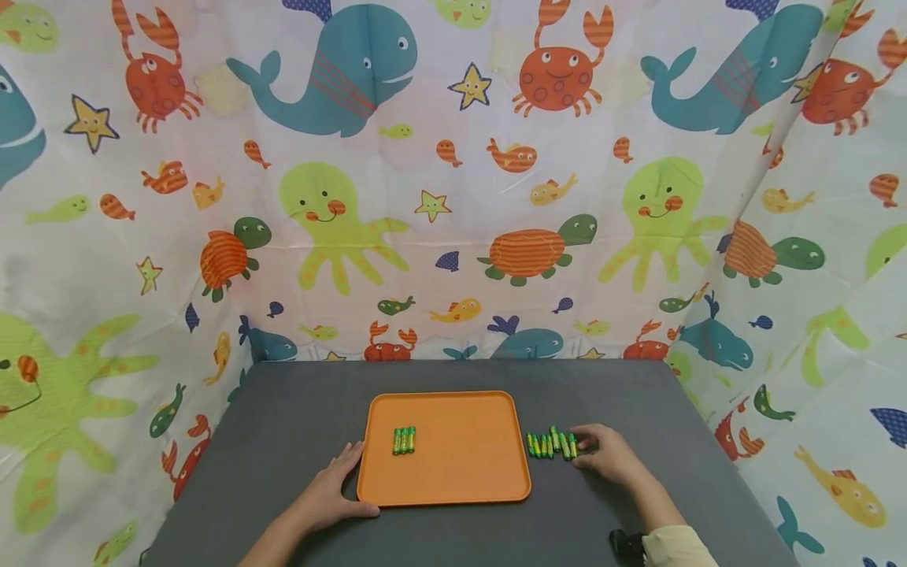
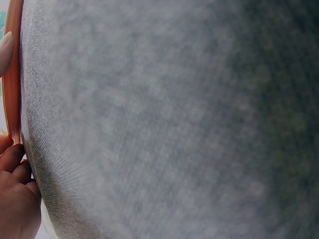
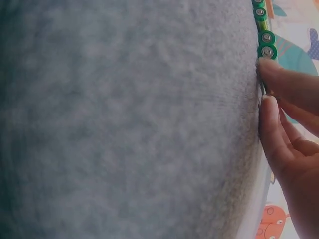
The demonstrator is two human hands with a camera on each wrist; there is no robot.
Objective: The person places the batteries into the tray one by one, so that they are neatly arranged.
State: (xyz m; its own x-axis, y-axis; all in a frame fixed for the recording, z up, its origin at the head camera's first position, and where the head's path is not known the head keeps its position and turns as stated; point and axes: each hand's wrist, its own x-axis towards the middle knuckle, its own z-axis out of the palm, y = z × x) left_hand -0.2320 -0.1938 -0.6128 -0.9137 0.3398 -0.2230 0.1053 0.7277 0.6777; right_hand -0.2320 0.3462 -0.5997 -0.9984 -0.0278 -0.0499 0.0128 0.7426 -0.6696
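Observation:
On the tray's left part stand three green-and-yellow batteries point(image 1: 404, 440) side by side. My left hand point(image 1: 329, 488) rests at the left rim of the orange tray point(image 1: 460, 488), fingers along the side and thumb by the near left corner. In the left wrist view its fingers point(image 2: 12, 162) touch the tray's edge. Right of the tray, several more batteries point(image 1: 549, 443) lie in an uneven row. My right hand point(image 1: 609, 453) is at the right end of that row, thumb and forefinger apart. In the right wrist view a fingertip point(image 3: 269, 64) touches the end battery point(image 3: 267, 51).
The tray and loose batteries lie on a dark grey table point(image 1: 439, 543). A curtain point(image 1: 453, 236) with sea animals hangs behind the table and along both sides. A black strapped object point(image 1: 626, 545) sits at the right wrist, by a pale sleeve point(image 1: 676, 546).

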